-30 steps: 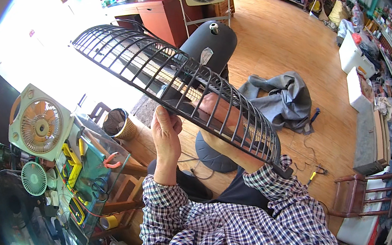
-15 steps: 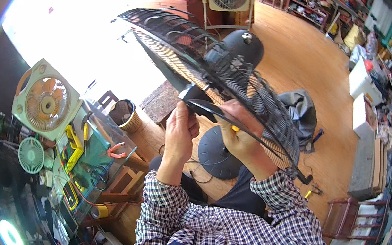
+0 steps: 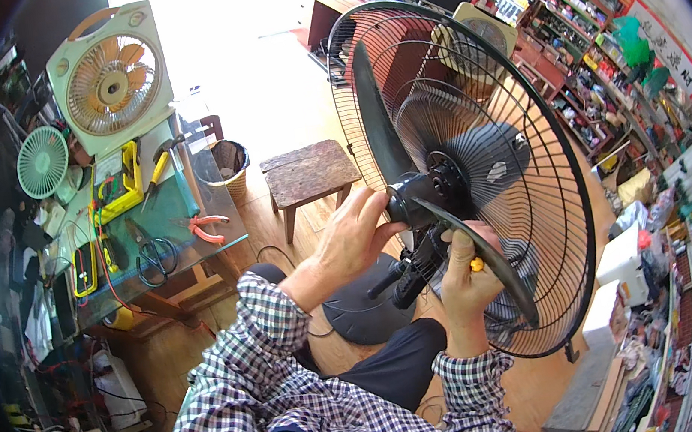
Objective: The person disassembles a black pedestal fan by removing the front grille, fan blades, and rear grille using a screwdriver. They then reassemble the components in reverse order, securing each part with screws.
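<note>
Left hand [image 3: 352, 232]: In the head view, my thumb and fingers pinch the front end of the black hub [image 3: 397, 206].
Right hand [image 3: 468, 283]: My thumb and fingers clasp the lower blade [image 3: 509, 278] close to the hub; a small yellow piece [image 3: 477, 265] shows at those fingers, too small to identify.
Fan [image 3: 447, 171]: The large black fan is before me, right of centre, its round wire guard [image 3: 588, 212] tilted behind the blades. I cannot tell whether the hub is seated on the motor.
Upper blade [image 3: 374, 113]: It points up and away from my hands, in front of the guard's wires.
Base [image 3: 367, 313]: A dark disc rests on the wooden floor [image 3: 256, 218], just beyond my knees.
Glass surface [image 3: 161, 226]: On my left lie red-handled pliers [image 3: 212, 235], scissors [image 3: 150, 249] and a yellow meter [image 3: 132, 173].
Other fans: A pale box fan [image 3: 114, 87] stands at the far end of that surface, a small green fan [image 3: 43, 162] near it.
Stool [image 3: 310, 168]: Low and wooden, it stands between the fan and a woven basket [image 3: 236, 184].
Shelves [image 3: 565, 16]: Crowded with goods, they line the wall on my right.
</note>
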`<state>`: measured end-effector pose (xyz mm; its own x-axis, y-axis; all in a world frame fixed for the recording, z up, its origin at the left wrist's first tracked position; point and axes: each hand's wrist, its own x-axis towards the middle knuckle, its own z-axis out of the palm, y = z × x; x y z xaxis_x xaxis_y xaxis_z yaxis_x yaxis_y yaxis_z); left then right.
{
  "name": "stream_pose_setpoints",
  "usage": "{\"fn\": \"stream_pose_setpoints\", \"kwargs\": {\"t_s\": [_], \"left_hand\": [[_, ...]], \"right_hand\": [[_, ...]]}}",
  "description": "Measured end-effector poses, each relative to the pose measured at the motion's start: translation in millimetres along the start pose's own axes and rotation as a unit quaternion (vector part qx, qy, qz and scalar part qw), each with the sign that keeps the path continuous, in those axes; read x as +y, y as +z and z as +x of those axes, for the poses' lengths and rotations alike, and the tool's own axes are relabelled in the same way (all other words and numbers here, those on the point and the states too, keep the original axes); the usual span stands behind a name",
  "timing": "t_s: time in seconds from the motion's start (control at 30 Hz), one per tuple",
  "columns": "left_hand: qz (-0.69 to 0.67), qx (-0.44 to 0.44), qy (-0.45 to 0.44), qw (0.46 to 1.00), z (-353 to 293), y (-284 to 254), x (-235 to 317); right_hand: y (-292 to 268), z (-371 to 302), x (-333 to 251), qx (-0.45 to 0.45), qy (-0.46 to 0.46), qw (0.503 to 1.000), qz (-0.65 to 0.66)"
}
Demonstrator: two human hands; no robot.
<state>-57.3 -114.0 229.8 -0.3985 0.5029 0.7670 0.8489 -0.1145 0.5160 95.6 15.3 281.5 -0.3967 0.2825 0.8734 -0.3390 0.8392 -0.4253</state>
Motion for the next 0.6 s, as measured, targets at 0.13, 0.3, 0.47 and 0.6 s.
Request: {"fn": "stream_pose_setpoints", "kwargs": {"t_s": [0.13, 0.3, 0.47, 0.6], "left_hand": [[0.013, -0.012, 0.082, 0.996, 13.6, -16.6, -7.1], [-0.374, -0.027, -0.215, 0.902, -0.5, -11.7, 7.7], [-0.333, 0.003, -0.229, 0.915, 3.9, 2.2, 14.1], [-0.307, 0.057, -0.160, 0.937, 1.3, -1.0, 22.5]], "right_hand": [[-1.8, -6.7, 5.3, -0.009, 0.030, 0.999, 0.013], [3.6, -9.3, 5.8, -0.011, 0.015, 1.000, 0.018], [0.5, -8.0, 1.3, -0.023, 0.029, 0.999, 0.005], [-2.8, -6.9, 0.9, -0.026, 0.027, 0.999, 0.004]]}}
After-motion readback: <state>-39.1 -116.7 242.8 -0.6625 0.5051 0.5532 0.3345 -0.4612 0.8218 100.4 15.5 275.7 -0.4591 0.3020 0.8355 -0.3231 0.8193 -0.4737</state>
